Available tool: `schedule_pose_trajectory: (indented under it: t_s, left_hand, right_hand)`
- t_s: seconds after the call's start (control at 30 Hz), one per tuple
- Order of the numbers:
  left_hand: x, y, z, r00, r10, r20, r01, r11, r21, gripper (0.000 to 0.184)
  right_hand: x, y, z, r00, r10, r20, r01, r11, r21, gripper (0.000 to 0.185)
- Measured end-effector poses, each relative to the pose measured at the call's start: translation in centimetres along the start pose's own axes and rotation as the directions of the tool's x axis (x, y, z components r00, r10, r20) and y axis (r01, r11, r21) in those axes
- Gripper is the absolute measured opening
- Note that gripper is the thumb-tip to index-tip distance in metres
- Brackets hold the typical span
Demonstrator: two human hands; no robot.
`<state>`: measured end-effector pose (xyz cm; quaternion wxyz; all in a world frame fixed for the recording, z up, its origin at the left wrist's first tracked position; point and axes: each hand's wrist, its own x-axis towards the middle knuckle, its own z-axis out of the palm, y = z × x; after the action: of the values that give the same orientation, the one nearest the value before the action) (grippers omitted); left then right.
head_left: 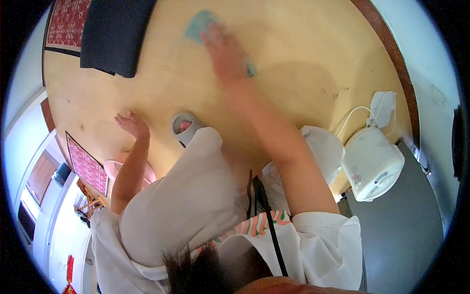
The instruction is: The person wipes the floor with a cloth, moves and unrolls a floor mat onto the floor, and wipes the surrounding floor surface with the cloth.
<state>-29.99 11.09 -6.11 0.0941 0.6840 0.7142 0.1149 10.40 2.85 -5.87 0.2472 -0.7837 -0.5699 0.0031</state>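
Note:
My right hand (pixel 224 53), blurred by motion, is stretched far forward over the wooden floor (pixel 293 44) and holds a teal cloth (pixel 199 25) against it. Part of the cloth sticks out past the fingers, and another edge shows beside the wrist. On the left, my left hand (pixel 132 124) is close to the floor with its fingers apart and nothing in them. A grey slipper (pixel 182 120) with toes showing in it is between my arms, below my bent knee in light trousers.
A dark folded mat (pixel 117 36) lies at the upper left by a red patterned rug (pixel 70 22). Behind my left forearm is a pink basin (pixel 113 166). To the right stand a white appliance (pixel 373 164) with a cord and a white bag (pixel 323 152), near the wall.

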Motion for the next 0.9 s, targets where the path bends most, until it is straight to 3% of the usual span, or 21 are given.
schedule_pose_trajectory:
  t_s: [0.07, 0.13, 0.23, 0.3, 0.4, 0.5, 0.57, 0.6, 0.63, 0.7, 0.73, 0.8, 0.83, 0.9]
  left_hand:
    - [-1.1, 5.1, 0.2, 0.987, 0.162, 0.013, -0.158, 0.973, -0.166, 0.066]
    - [-2.4, 12.1, -0.4, 0.943, 0.308, 0.125, -0.277, 0.936, -0.217, 0.062]
    - [-1.3, 18.9, 0.4, 0.752, 0.622, 0.22, -0.549, 0.775, -0.313, 0.058]
    - [0.5, 22.9, 1.6, 0.634, 0.748, 0.196, -0.639, 0.65, -0.411, 0.058]
    - [4.6, 27.2, 4.8, 0.532, 0.84, 0.104, -0.769, 0.531, -0.355, 0.058]
    - [7.9, 29.4, 7.1, 0.516, 0.855, 0.053, -0.797, 0.502, -0.335, 0.056]
    - [8.1, 28.9, 8.2, 0.537, 0.842, 0.053, -0.777, 0.518, -0.357, 0.056]
    - [7.5, 29.4, 7.1, 0.484, 0.874, -0.053, -0.82, 0.431, -0.377, 0.054]
    - [7.6, 28.9, 6.7, 0.453, 0.891, -0.023, -0.81, 0.401, -0.427, 0.052]
    - [7.9, 28.2, 6.5, 0.383, 0.923, 0.029, -0.777, 0.338, -0.531, 0.049]
    - [7.8, 28.1, 6.5, 0.414, 0.91, -0.02, -0.761, 0.334, -0.556, 0.035]
    - [7.2, 26.9, 7.1, 0.522, 0.851, -0.05, -0.709, 0.4, -0.581, 0.027]
    - [7.4, 26.5, 7.5, 0.573, 0.817, -0.072, -0.684, 0.428, -0.591, 0.024]
    - [7.8, 26.9, 7.3, 0.564, 0.824, -0.049, -0.675, 0.427, -0.601, 0.024]
  right_hand:
    - [0.2, 4.6, -1.1, 0.992, 0.078, -0.102, -0.084, 0.994, -0.064, 0.045]
    - [-0.3, 9.9, -2.8, 0.966, 0.18, -0.188, -0.2, 0.975, -0.096, 0.045]
    - [-2.2, 17.2, -6.7, 0.872, 0.387, -0.3, -0.452, 0.872, -0.19, 0.051]
    - [-4.3, 21.7, -8.3, 0.824, 0.456, -0.338, -0.531, 0.828, -0.178, 0.056]
    - [-4.7, 22.2, -10.0, 0.79, 0.542, -0.285, -0.589, 0.801, -0.107, 0.058]
    - [-2.9, 18.7, -10.4, 0.618, 0.685, -0.386, -0.663, 0.718, 0.212, 0.059]
    - [-0.1, 13.4, -9.9, 0.622, 0.716, -0.319, -0.595, 0.696, 0.402, 0.058]
    - [1.2, 10.9, -8.3, 0.669, 0.695, -0.264, -0.575, 0.709, 0.409, 0.057]
    - [2.5, 8.4, -6.7, 0.712, 0.67, -0.208, -0.554, 0.719, 0.419, 0.057]
    - [4.8, 3.6, -2.2, 0.871, 0.474, -0.128, -0.421, 0.855, 0.303, 0.053]
    - [6.2, 1.3, -0.4, 0.932, 0.34, -0.124, -0.301, 0.919, 0.256, 0.049]
    - [9.0, -1.3, 3.0, 0.991, 0.123, -0.048, -0.109, 0.967, 0.23, 0.047]
    - [10.4, -1.5, 4.0, 0.995, 0.08, -0.058, -0.068, 0.978, 0.196, 0.046]
    - [12.8, -2.1, 4.3, 0.998, -0.001, -0.056, 0.008, 0.991, 0.136, 0.043]
